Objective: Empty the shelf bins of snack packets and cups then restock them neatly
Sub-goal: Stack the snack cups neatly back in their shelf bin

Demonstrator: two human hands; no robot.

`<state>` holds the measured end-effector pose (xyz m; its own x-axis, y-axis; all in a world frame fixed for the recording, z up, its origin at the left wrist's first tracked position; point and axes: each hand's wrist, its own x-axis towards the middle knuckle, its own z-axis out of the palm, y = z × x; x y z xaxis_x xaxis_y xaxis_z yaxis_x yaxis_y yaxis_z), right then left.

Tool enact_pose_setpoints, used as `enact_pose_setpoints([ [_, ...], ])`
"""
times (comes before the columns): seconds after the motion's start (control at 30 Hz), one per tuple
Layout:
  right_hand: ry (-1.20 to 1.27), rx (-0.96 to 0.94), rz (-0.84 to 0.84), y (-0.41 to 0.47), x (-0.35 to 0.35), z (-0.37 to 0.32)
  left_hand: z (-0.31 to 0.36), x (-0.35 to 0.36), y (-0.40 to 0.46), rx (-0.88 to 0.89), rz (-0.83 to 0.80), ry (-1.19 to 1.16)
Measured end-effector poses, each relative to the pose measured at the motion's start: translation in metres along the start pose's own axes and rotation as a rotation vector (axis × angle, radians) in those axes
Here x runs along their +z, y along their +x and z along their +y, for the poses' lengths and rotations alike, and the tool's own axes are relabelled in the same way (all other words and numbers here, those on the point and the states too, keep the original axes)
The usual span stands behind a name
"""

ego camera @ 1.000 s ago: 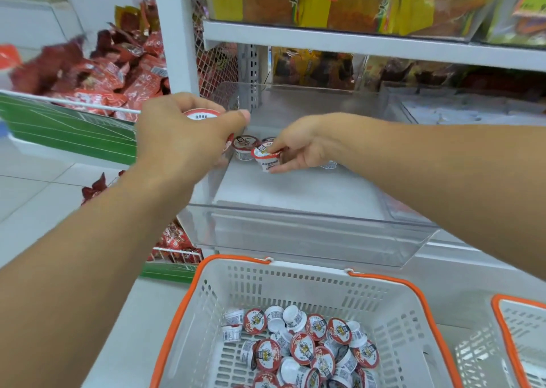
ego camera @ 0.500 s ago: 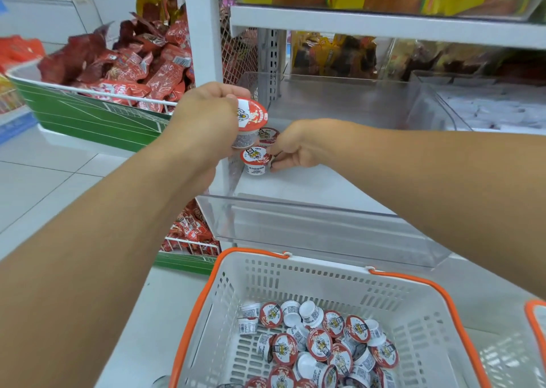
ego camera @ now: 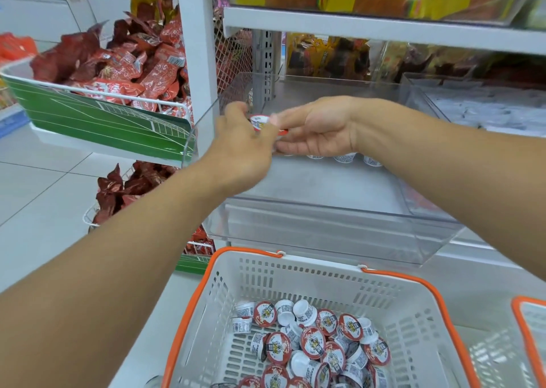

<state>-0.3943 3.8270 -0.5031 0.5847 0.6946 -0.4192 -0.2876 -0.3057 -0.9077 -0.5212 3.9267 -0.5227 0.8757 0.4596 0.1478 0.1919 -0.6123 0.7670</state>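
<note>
1. A white basket with orange rim sits nearest, holding a loose heap of small cups; its lower edge is cut off.
2. Above it, the clear shelf bin holds a row of cups, mostly hidden under the right hand.
3. The left hand, blurred, pinches a red-lidded cup.
4. The right hand holds another cup, barely visible.
5. Farther left, red snack packets fill a rack.
</note>
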Motion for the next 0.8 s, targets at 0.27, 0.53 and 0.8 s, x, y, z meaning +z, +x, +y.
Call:
enact_pose_setpoints([
  [0.27,-0.429,0.103,0.491,0.043,-0.007,0.03,-0.011,-0.035,-0.019,0.178,-0.351,0.736],
  [0.53,-1.571,-0.553,0.203,0.045,0.009,0.024,-0.015,-0.04,-0.016,0.174,-0.41,0.734],
  [0.8,-1.797,-0.548,-0.08,0.066,0.005,0.045,-0.015,-0.042,-0.02,0.161,-0.433,0.684],
])
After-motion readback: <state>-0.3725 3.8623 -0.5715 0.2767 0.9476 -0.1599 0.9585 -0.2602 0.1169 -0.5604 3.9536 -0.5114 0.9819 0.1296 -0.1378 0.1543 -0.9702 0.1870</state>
